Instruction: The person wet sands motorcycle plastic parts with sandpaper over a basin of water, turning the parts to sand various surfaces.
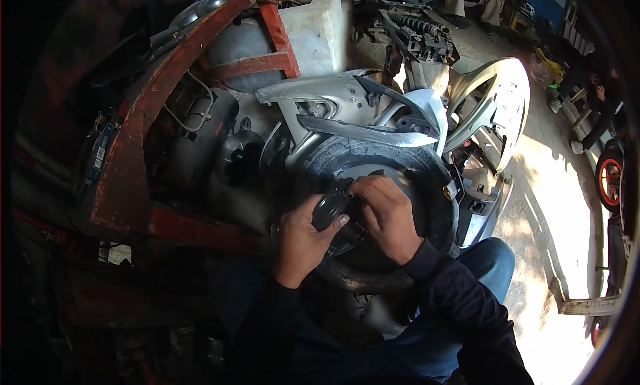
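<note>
My left hand (pixel 303 242) is closed around a glossy black rounded part (pixel 328 210), with the thumb pressed on its near side. It looks like a moulded motorcycle piece, but its exact kind does not show. At the other end of this part, my right hand (pixel 388 215) has its fingers bent and pinched on the dark upper edge. What lies between those fingertips is hidden. Both hands are above a black tyre (pixel 437 212) lying flat in front of my knees. Silver-grey body panels (pixel 367 128) rest at the tyre's far side.
A rusty red metal frame (pixel 137 132) stands at the left, with a dark cylinder (pixel 207 135) inside it. Farther back are a whitish container (pixel 310 35) and a coil-spring shock absorber (pixel 420 25). At the right are a pale curved panel (pixel 493 98), a red-rimmed wheel (pixel 609 180) and a seated person (pixel 593 98).
</note>
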`<state>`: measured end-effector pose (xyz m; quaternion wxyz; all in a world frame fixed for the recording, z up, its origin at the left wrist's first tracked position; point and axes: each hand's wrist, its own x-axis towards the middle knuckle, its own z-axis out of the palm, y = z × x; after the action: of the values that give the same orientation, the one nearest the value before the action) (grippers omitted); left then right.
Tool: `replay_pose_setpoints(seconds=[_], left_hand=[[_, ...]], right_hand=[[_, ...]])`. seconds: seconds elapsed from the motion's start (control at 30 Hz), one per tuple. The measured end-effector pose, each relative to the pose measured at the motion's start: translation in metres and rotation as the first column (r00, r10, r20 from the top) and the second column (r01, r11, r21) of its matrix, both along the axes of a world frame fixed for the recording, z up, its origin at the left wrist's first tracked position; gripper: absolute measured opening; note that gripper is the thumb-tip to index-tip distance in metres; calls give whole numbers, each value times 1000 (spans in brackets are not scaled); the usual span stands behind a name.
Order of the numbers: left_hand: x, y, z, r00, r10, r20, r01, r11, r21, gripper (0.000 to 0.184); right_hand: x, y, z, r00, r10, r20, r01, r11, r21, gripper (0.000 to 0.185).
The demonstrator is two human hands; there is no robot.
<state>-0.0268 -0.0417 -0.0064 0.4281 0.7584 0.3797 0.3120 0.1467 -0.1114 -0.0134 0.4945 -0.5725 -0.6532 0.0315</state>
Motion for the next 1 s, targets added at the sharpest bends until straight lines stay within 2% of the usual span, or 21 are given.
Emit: replay_pose_setpoints(seconds=[0.13,0.2,0.33,0.43,0.6,0.67,0.73,0.8,0.83,0.87,0.93,0.97,1.0], left_hand=[[-1,-1,-2,1000,-11,17,11,1000,12,30],[-1,-3,3,998,-21,-57,22,1000,18,23],[1,-4,7,996,-16,-92,19,999,34,23],[4,-5,6,1000,15,-2,-15,1000,10,24],[5,-5,9,997,7,-82,2,994,107,28],[4,-5,8,998,0,-63,6,995,100,28],[2,-6,6,999,-18,-51,22,996,91,29],[4,-6,4,1000,-13,-9,13,1000,-6,27],[6,-5,5,1000,-11,-4,11,1000,-1,27],[7,-5,5,1000,-27,-3,27,998,63,29],[8,-7,5,999,-39,-1,39,992,122,31],[10,-8,5,999,-27,-17,30,988,152,31],[12,-8,6,999,-18,-35,24,983,183,31]], right_hand=[[5,1,-4,999,-48,0,48,998,-32,34],[5,-2,-4,1000,-29,-3,29,1000,-8,31],[2,-2,1,998,-26,53,24,999,37,33],[0,-4,2,999,-4,53,1,999,46,35],[2,-4,4,996,-40,78,37,998,41,33],[-5,-8,5,994,13,104,-20,997,70,33],[8,-6,-7,997,28,73,-31,999,43,33],[20,0,-14,995,-94,-11,93,993,-78,32],[20,-2,-11,987,-105,-124,86,985,-148,40],[17,-3,-8,988,-100,-121,82,986,-147,40],[6,-5,13,997,-65,-43,67,996,54,38],[3,-8,12,995,-8,102,7,1000,10,47],[1,-11,10,994,-9,104,8,1000,12,47]])
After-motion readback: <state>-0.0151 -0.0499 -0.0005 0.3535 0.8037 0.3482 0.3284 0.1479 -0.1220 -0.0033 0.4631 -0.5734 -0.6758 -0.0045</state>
